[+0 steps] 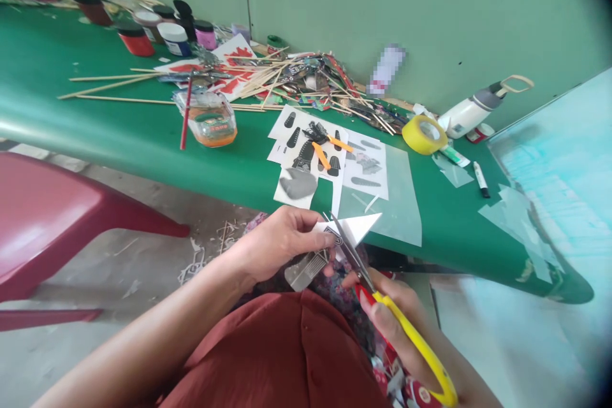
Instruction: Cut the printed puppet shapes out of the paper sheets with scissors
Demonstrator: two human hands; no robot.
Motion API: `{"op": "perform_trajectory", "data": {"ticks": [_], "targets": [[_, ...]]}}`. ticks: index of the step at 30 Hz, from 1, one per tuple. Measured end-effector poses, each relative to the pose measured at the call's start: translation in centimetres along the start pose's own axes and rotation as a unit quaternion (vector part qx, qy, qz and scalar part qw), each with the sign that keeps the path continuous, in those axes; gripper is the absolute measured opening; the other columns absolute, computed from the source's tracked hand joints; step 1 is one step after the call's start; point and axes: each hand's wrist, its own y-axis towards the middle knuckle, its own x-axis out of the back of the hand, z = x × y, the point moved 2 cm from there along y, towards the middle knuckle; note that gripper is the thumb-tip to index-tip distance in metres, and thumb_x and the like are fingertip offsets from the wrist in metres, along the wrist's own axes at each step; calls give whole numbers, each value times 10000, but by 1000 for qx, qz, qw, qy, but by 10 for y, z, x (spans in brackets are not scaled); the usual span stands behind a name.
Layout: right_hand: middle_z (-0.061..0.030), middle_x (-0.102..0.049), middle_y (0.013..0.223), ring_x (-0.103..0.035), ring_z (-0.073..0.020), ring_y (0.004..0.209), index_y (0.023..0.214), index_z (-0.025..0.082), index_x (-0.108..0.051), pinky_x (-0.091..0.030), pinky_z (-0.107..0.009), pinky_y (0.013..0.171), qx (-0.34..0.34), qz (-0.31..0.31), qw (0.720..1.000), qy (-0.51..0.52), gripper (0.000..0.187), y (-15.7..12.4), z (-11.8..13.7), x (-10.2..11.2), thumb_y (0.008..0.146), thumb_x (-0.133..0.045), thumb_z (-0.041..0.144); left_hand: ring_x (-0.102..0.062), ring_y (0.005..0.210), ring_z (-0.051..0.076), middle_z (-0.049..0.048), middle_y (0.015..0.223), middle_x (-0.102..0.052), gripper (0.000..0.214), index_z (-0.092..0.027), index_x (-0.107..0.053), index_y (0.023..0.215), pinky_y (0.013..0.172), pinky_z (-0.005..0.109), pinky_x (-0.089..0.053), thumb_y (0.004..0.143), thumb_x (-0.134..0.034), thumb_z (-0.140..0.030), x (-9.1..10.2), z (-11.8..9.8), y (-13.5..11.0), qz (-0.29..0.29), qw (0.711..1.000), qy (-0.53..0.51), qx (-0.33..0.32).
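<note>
My left hand [282, 239] pinches a piece of printed paper [361, 227] in front of my body. A white pointed corner of it sticks out to the right, and a grey printed part [306, 269] hangs below my fingers. My right hand [394, 309] grips a pair of scissors [415, 338] with yellow and red handles. The blades are parted around the paper close to my left fingertips. Beyond my hands, printed sheets [310, 185] with dark shapes lie on the green table [229, 172], and a small tool with orange handles [329, 153] rests on them.
Bamboo sticks [268, 80] and scraps are heaped along the wall. Paint jars [136, 39] stand at the back left. A clear orange-bottomed container [213, 124], yellow tape roll [424, 134] and white bottle [471, 111] are on the table. A red chair [81, 217] stands left.
</note>
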Motion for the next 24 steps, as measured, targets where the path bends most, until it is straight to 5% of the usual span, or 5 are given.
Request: {"op": "perform_trajectory", "data": {"ticks": [24], "targets": [[55,-327,547,-319,-133,485,927,218,-646,-233,-289,480,-4,-13,1000,-1,696,1,-1,-6,828,-337,834,-535,376,78,9,489,-655,171,-149,-684,616,366,156,-394,731,-746,-259,-2,-1,-5,-56,998,-7,5]]}}
